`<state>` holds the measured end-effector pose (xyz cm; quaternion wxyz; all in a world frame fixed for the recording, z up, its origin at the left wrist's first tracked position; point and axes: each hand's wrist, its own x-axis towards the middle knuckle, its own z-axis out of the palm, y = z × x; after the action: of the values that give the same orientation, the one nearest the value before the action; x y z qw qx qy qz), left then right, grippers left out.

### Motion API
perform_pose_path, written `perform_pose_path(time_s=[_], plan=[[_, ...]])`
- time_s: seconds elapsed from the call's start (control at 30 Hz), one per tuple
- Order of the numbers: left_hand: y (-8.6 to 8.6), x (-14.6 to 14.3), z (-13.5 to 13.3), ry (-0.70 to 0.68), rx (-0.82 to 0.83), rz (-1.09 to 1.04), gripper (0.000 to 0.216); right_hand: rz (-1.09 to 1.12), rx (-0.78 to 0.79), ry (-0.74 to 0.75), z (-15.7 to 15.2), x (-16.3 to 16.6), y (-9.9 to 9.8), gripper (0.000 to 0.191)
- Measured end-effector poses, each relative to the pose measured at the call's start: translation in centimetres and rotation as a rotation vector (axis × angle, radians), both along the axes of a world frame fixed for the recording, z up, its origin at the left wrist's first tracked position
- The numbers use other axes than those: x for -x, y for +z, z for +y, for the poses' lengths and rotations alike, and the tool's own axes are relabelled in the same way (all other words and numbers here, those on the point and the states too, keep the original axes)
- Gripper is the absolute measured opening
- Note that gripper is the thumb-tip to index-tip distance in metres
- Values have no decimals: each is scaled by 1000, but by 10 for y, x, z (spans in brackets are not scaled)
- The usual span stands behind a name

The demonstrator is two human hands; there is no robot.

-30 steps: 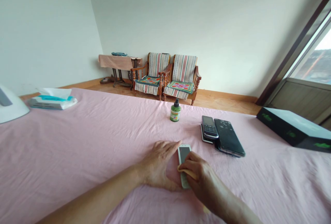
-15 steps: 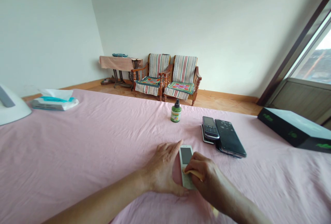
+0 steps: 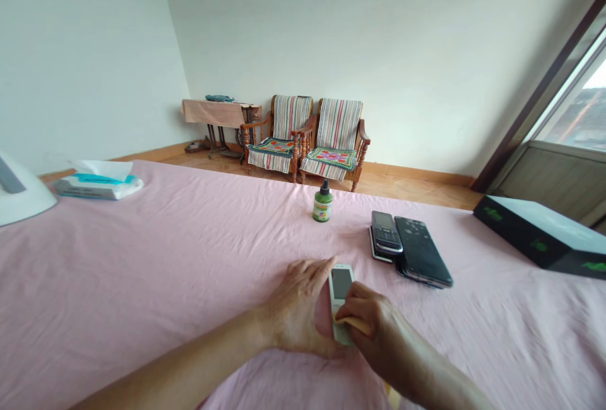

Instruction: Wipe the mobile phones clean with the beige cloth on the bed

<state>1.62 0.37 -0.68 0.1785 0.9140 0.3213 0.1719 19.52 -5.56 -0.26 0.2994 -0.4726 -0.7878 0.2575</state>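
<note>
A white mobile phone (image 3: 341, 284) with a small grey screen lies face up on the pink cloth. My left hand (image 3: 298, 306) spans its left side, fingertips against the top end and thumb by the bottom end, steadying it. In the closed fingers of my right hand (image 3: 372, 315) is a folded yellow cloth (image 3: 353, 322), pressed on the phone below the screen. The hand hides part of the phone's lower right. Another yellowish piece (image 3: 392, 395) shows under my right forearm; I cannot tell whether it belongs to the cloth.
A green spray bottle (image 3: 322, 202) stands beyond the phone. To the right lie a keypad phone (image 3: 386, 233) on another device and a stack of black smartphones (image 3: 423, 252). A black box (image 3: 534, 233) sits far right, a tissue pack (image 3: 101, 187) far left.
My right hand has shifted the yellow cloth slightly down along the phone's lower part. My left hand stays in the same hold.
</note>
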Motion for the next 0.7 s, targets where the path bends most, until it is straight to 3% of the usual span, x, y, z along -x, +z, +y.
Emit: perform_pose_path(time_s=[0.7], plan=[[0,2,1,-16,21,-25,112,-60,-104,19,6,3,8,30]])
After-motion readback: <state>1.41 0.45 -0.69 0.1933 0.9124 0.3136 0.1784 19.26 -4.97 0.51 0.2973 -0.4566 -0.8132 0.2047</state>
